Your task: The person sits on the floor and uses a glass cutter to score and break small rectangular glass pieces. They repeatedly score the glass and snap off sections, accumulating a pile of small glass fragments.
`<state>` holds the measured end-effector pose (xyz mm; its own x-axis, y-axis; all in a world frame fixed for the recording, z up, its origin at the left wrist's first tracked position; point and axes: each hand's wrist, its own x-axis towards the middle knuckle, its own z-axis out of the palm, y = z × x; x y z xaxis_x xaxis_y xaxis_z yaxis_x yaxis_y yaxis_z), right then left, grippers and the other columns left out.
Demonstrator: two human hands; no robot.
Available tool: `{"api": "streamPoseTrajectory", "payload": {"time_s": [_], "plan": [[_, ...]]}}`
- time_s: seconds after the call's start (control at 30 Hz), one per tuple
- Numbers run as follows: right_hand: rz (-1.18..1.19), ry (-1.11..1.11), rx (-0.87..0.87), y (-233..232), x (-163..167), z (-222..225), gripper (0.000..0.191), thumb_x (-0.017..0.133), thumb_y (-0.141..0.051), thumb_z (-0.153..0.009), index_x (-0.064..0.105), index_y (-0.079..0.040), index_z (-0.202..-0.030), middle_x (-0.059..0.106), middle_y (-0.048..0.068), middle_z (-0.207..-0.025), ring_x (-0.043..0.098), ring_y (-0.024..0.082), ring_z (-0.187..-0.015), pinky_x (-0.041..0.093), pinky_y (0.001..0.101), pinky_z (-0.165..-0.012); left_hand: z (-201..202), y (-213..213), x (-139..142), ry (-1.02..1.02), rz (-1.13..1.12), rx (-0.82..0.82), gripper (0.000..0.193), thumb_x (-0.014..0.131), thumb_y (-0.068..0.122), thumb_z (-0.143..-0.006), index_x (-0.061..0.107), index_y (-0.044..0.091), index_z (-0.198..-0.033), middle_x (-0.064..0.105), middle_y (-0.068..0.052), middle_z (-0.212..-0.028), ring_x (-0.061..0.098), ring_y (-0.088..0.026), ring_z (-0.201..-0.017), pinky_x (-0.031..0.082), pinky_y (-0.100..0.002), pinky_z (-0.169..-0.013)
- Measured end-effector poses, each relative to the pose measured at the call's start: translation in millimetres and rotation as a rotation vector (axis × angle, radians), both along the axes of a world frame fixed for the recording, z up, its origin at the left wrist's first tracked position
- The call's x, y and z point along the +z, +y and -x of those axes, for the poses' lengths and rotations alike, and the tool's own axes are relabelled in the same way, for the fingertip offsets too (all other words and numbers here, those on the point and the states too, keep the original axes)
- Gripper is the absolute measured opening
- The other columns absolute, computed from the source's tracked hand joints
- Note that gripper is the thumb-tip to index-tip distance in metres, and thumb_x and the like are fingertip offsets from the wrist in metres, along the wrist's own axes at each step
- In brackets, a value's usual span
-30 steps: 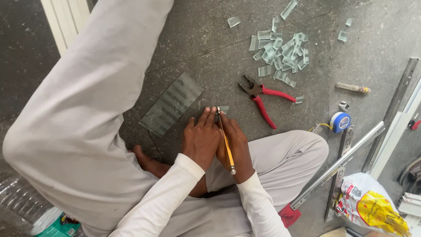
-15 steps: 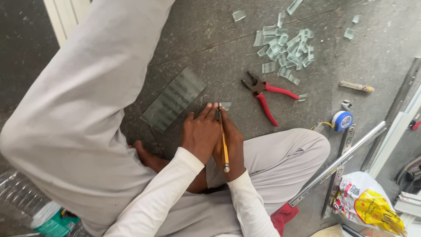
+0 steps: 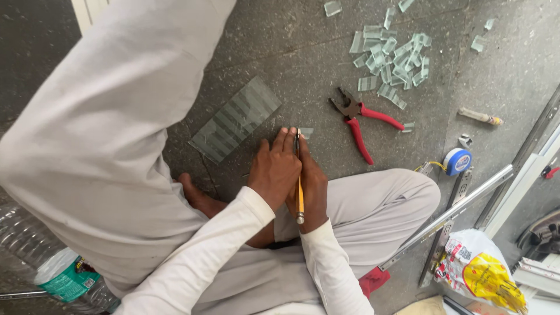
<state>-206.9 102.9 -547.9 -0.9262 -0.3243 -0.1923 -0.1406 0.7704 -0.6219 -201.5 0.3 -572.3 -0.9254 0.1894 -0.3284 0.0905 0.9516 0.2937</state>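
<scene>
My right hand (image 3: 315, 186) grips a yellow-handled glass cutter (image 3: 300, 198), its tip down on the grey floor beside a small glass piece (image 3: 305, 132). My left hand (image 3: 275, 169) lies flat against the right one, fingers together and pressed on the floor next to the cutter. What lies under its fingers is hidden. A ribbed glass pane (image 3: 236, 119) rests on the floor just left of both hands. My knees in light trousers (image 3: 373, 198) frame the hands.
Red-handled pliers (image 3: 364, 119) lie right of the hands, with a pile of several cut glass strips (image 3: 392, 52) beyond. A blue tape measure (image 3: 457, 161), metal rails (image 3: 449, 216), a yellow plastic bag (image 3: 481, 268) and a plastic bottle (image 3: 35, 256) lie around.
The hands stay together on the cutter in nearly the same spot; only the view shifts slightly.
</scene>
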Motion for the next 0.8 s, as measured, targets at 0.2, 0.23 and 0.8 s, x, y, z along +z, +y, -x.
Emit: {"api": "streamPoseTrajectory", "payload": {"time_s": [0.2,0.23,0.8], "plan": [[0.137,-0.091,-0.025,7.6,6.4,0.9,0.061,0.061,-0.008,-0.094,0.046,0.003,-0.152,0.073,0.026,-0.107,0.078,0.034,-0.093,0.059,0.0359,-0.078,-3.4,9.8,-8.5,0.059,-0.012,0.018,0.035,0.066,0.019,-0.086,0.075,0.006,-0.118,0.054,-0.015,-0.149,0.052,-0.026,-0.138,0.054,-0.044,-0.091],[0.14,-0.086,-0.017,7.9,8.0,1.9,0.06,0.062,-0.008,-0.094,0.046,0.003,-0.151,0.073,0.026,-0.107,0.078,0.034,-0.093,0.059,0.0359,-0.078,-3.7,10.1,-9.1,0.069,-0.024,0.028,0.036,0.066,0.019,-0.086,0.075,0.006,-0.118,0.054,-0.015,-0.149,0.052,-0.027,-0.137,0.054,-0.043,-0.092],[0.073,-0.191,-0.056,-2.7,17.7,22.4,0.045,0.048,-0.004,-0.1,0.054,0.006,-0.143,0.067,0.023,-0.077,0.067,0.027,-0.059,0.053,0.0359,-0.06,15.1,-10.4,4.0,-0.218,-0.158,-0.007,0.036,0.047,0.032,-0.103,0.077,0.013,-0.108,0.042,-0.007,-0.158,0.039,-0.021,-0.145,0.026,-0.048,-0.12]]}}
